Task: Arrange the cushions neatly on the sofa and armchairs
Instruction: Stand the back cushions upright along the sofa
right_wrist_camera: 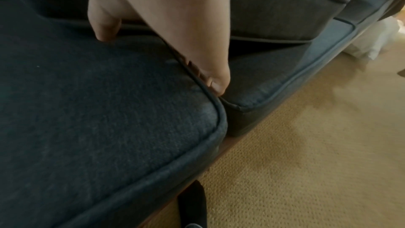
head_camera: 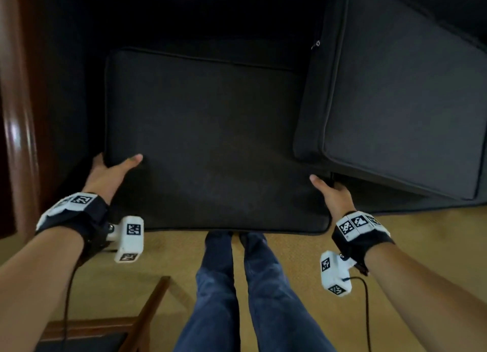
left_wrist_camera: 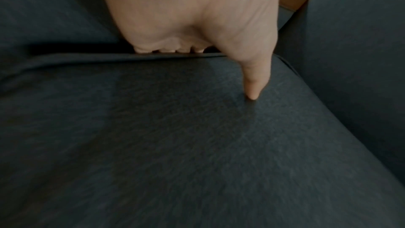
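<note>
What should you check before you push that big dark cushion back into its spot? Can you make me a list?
1. Left hand holds the flat dark grey fabric seat cushion at its left edge, thumb on top: ok.
2. Right hand holds the right edge, fingers tucked down the side: ok.
3. Second thick grey cushion lies tilted, crowding the right side: not ok.
4. Space behind the seat cushion: too dark, cannot tell.
5. Front edge overhangs the tan carpet, not yet pushed home: not ok.
</note>
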